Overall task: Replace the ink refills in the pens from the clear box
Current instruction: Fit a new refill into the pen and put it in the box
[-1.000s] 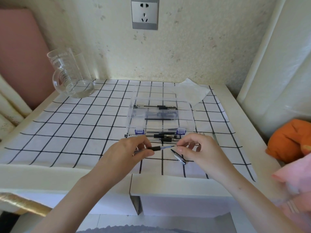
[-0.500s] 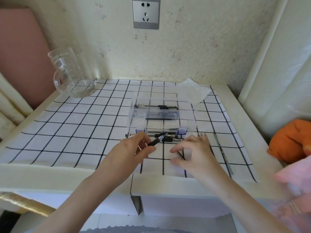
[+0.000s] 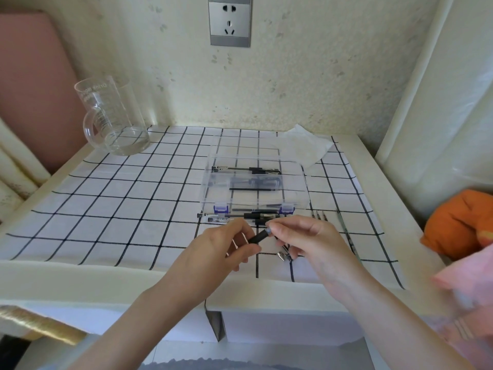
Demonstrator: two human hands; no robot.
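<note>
Low in the middle of the frame we see the left hand (image 3: 213,253) with fingers (image 3: 244,253) curled round a black pen barrel (image 3: 256,237). The right hand (image 3: 302,243) pinches its grey upper end. Just beyond lie loose pens (image 3: 240,216), then the clear box (image 3: 293,188) on the desk (image 3: 66,276).

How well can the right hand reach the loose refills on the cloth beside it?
Probably yes: the refills lie bare just past the right hand with nothing between them, though it pinches the pen and must let go first.
</note>
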